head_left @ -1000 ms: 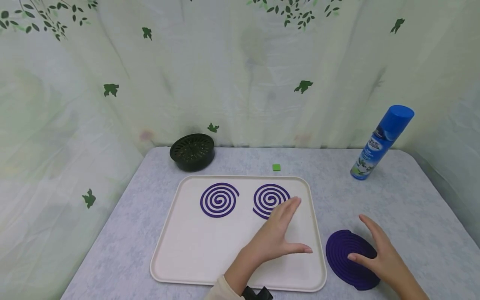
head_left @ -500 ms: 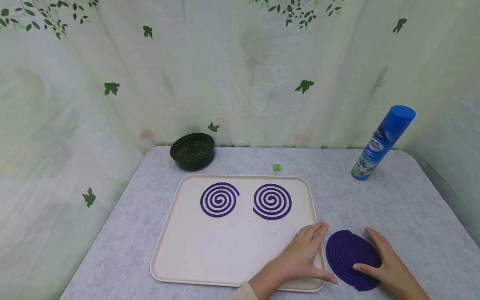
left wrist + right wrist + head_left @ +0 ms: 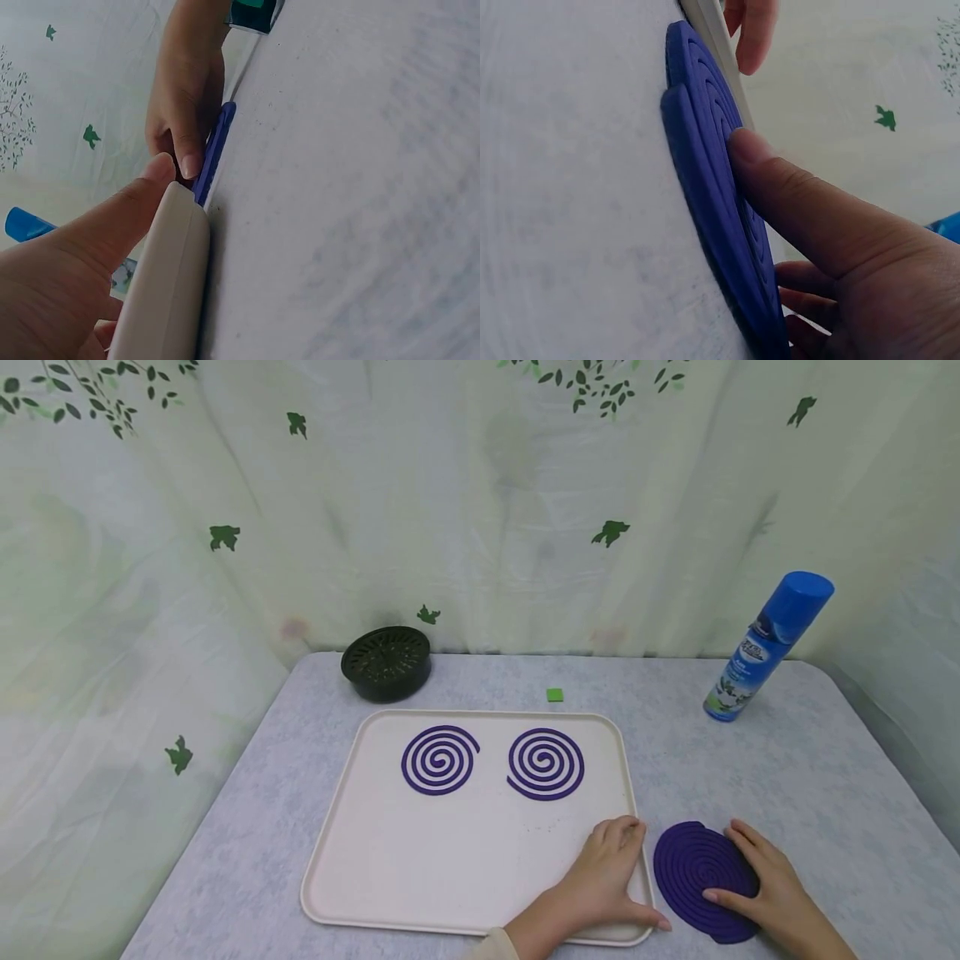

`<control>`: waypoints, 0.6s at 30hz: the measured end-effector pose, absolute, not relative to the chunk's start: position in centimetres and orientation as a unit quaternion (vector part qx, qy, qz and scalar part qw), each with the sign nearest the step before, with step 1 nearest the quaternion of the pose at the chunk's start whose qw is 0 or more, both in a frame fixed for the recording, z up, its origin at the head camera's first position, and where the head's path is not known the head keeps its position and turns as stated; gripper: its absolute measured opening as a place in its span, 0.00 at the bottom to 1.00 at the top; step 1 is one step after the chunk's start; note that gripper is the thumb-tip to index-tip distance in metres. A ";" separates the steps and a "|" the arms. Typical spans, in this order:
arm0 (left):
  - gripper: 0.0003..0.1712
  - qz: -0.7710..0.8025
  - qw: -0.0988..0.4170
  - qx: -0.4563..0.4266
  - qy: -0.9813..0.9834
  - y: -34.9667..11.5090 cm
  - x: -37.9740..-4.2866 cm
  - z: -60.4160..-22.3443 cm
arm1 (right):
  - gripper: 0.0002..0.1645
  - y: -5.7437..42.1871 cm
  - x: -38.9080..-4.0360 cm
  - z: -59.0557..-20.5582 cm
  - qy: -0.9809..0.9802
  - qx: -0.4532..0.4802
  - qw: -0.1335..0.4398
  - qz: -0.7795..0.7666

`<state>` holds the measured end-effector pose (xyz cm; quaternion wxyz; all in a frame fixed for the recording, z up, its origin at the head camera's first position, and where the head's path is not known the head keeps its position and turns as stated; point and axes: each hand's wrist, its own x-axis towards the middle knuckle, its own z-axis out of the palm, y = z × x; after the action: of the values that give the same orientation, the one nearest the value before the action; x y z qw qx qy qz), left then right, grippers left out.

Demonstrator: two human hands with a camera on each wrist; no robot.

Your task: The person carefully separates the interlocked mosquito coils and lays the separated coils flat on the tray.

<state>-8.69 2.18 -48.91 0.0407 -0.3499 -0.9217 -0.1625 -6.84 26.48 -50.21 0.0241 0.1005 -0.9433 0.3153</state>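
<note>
A stack of tightly wound purple mosquito coils (image 3: pixel 686 881) lies flat on the table, right of a white tray (image 3: pixel 390 868). My right hand (image 3: pixel 780 893) rests at its right side, the thumb touching the upper face and the other fingers bent beside the edge, as the right wrist view also shows on the coils (image 3: pixel 697 135). My left hand (image 3: pixel 600 881) lies over the tray's right rim, its thumb stretched across the rim toward the coils. In the left wrist view the thumb sits above the tray edge (image 3: pixel 165 277). Part of the left fingers is hidden there.
Two single purple coils (image 3: pixel 441 762) lie in the tray's upper half. Behind the tray stand a dark round slotted holder (image 3: pixel 386 664) and a small green square (image 3: pixel 554 695). A blue spray can (image 3: pixel 765 647) stands at the back right. A patterned curtain backs the table.
My left hand has moved right and down from over the right-hand tray coil to the tray's right rim. My right hand has lowered slightly onto the coil stack.
</note>
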 end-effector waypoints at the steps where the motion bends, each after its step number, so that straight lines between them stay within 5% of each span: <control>1: 0.63 -0.162 0.038 -0.346 -0.923 2.2 -8.6 -48.9 | 0.54 26.4 -6.8 -50.2 -0.944 0.098 0.021 0.314; 12: 0.56 -0.151 0.031 -0.326 -0.933 2.7 -8.2 -49.1 | 0.53 26.0 -6.8 -49.6 -0.937 0.049 0.003 0.345; 18: 0.54 -0.159 0.036 -0.325 -0.931 2.7 -8.2 -49.3 | 0.42 25.8 -6.6 -49.2 -0.930 0.012 0.008 0.366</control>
<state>-8.25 2.70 -49.34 0.0360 -0.3253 -0.9314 -0.1594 -6.61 25.83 -49.18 0.0079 0.0124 -0.9304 0.3663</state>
